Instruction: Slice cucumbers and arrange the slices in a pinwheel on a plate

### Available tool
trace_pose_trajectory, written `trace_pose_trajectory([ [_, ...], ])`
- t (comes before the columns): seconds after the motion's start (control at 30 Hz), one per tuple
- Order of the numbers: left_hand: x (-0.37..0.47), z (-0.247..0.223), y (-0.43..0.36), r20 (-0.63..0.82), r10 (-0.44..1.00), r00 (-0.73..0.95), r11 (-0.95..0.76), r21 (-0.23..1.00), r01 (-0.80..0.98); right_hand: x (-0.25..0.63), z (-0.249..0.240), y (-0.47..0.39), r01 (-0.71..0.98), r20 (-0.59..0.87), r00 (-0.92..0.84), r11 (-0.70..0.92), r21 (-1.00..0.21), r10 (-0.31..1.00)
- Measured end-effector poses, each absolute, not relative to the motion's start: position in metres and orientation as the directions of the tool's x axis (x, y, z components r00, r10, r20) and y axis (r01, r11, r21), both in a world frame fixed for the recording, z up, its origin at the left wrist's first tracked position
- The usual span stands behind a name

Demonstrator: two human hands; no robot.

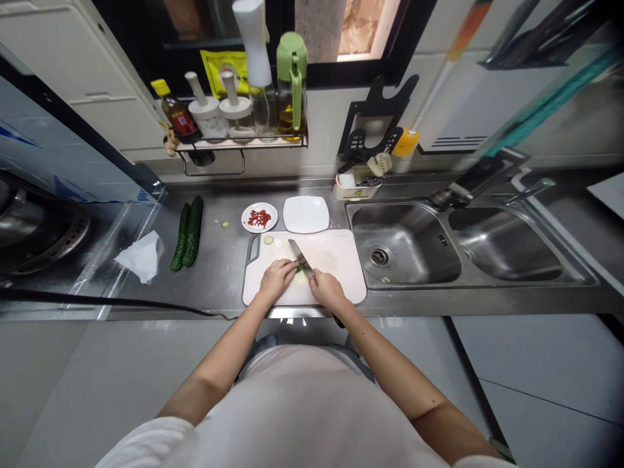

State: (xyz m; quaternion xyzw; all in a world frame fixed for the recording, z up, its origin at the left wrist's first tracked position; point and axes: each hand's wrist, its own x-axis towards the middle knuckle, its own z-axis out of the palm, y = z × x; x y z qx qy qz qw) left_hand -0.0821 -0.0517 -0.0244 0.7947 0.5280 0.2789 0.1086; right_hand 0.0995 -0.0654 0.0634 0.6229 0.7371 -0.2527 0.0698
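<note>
My right hand (327, 290) is closed round the handle of a kitchen knife (301, 257), whose blade points away and to the left over the white cutting board (341, 266). Under the blade, at the fingertips of my left hand (277, 278), a bit of green cucumber (299, 268) shows. The left fingers are curled against it and hide most of it. A pale cucumber slice (268, 240) lies near the board's far left corner, with small white bits beside it.
Behind the board are a small plate of chopped red pieces (260, 218) and a square white plate (306, 214). Two whole cucumbers (188, 234) and a crumpled tissue (141, 257) lie left. A double sink (409, 244) is right; a condiment rack (244, 144) hangs above.
</note>
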Motion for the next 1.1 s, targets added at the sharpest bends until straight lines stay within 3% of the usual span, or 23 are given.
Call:
trace_pose_trajectory([
  [1.1, -0.081, -0.016, -0.052, 0.270, 0.920, 0.285, -0.387, 0.501, 0.774, 0.110, 0.074, -0.085, 0.966, -0.534, -0.231, 0.126, -0.226, 0.813],
])
